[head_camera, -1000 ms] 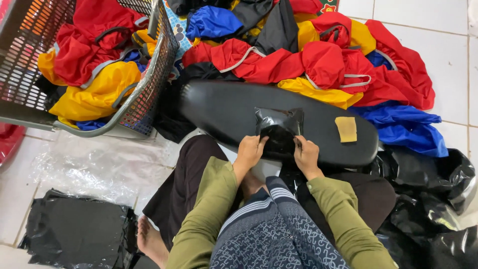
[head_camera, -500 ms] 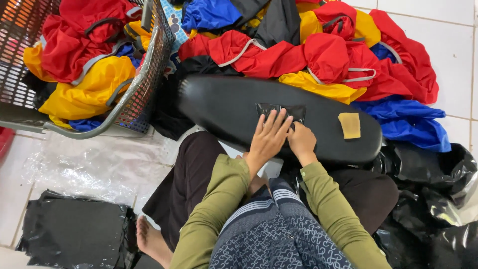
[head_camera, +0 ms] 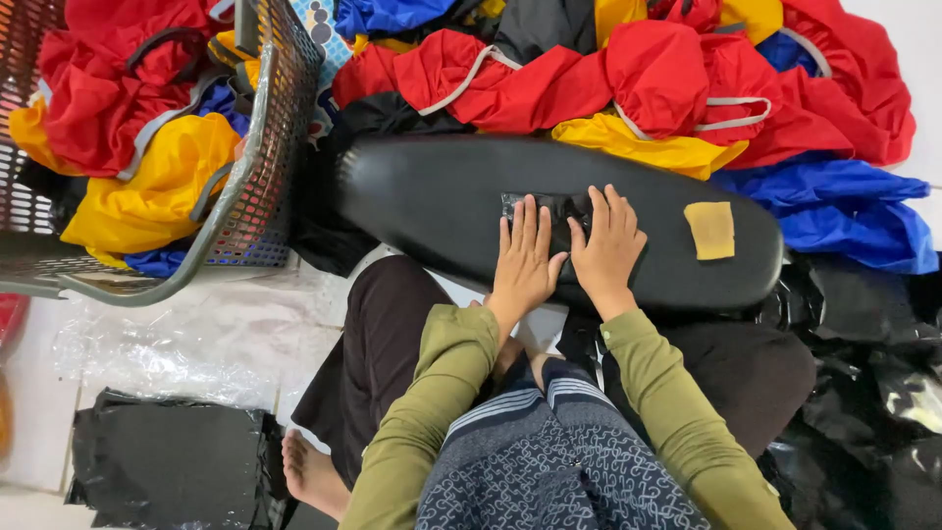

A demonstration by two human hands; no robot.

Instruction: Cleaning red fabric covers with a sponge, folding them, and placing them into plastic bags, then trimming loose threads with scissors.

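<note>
Fingers (head_camera: 535, 231) of both hands flat, spread, pressing small black folded fabric (head_camera: 549, 208) on black padded board (head_camera: 432, 206); soft, light, slippery-looking; pinch at edges.

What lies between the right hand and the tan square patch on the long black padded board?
In the head view, only bare black board surface separates the right hand from the tan square patch; nothing lies there.

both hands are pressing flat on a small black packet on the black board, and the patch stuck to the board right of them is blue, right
Not quite: the head view shows the patch is yellow-tan, not blue. The left hand and right hand do press flat on the small black packet on the black board.
</note>
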